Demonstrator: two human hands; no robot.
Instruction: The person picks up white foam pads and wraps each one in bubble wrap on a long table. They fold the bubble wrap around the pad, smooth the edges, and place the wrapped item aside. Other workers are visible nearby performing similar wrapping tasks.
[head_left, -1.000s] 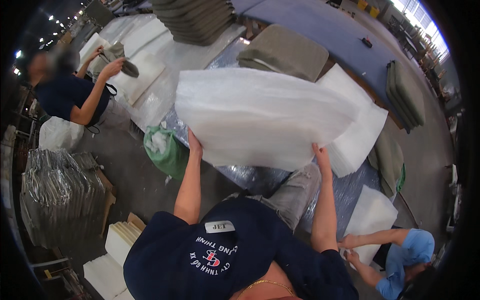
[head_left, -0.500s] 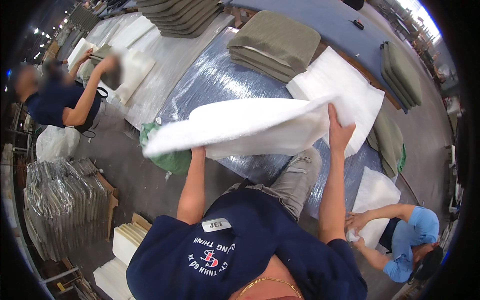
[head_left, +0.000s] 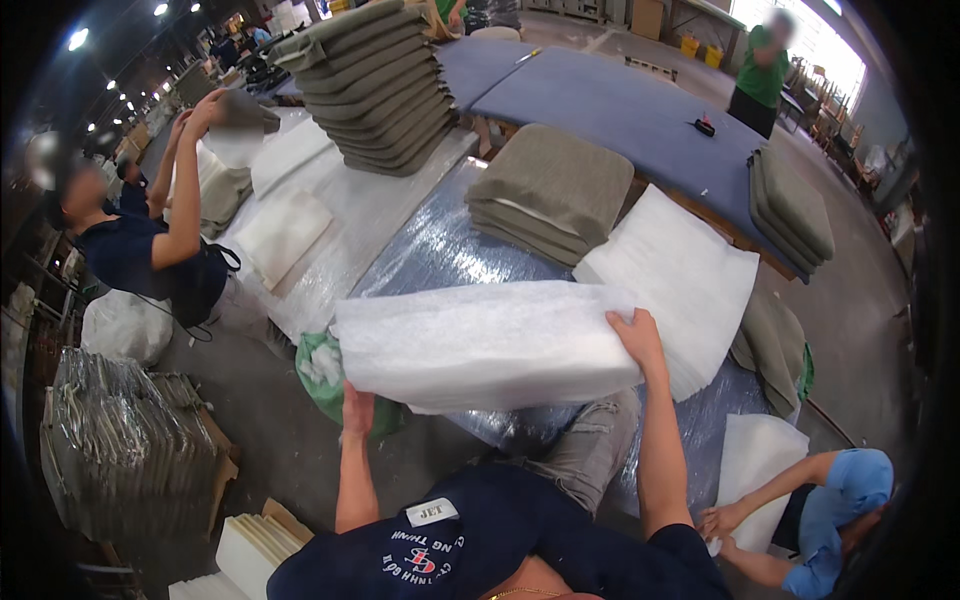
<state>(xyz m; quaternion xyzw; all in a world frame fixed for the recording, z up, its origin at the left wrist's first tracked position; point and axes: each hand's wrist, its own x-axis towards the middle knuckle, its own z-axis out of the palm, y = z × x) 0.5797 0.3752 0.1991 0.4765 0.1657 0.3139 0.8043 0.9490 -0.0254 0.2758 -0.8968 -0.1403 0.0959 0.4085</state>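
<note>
A white sheet of fluffy wadding (head_left: 480,345), folded over on itself, hangs between my hands above the plastic-covered table (head_left: 425,245). My left hand (head_left: 358,408) is closed on its lower left corner, with the fingers partly behind it. At its right end my right hand (head_left: 637,340) grips the edge, thumb on top. Just beyond that hand lies a stack of white wadding sheets (head_left: 690,270). A pile of grey-green cushion covers (head_left: 550,180) sits behind the sheet.
A tall stack of grey-green cushions (head_left: 375,95) stands at the far left of a blue padded table (head_left: 600,95). A green bag (head_left: 325,375) is by my left hand. Co-workers handle cloth at left (head_left: 150,240) and wadding at lower right (head_left: 830,520). Plastic-wrapped pieces (head_left: 125,450) stand left.
The wadding has turned from nearly edge-on to showing its broad face, and its left end has shifted right. My left hand has moved left along it. The left co-worker's hands have risen.
</note>
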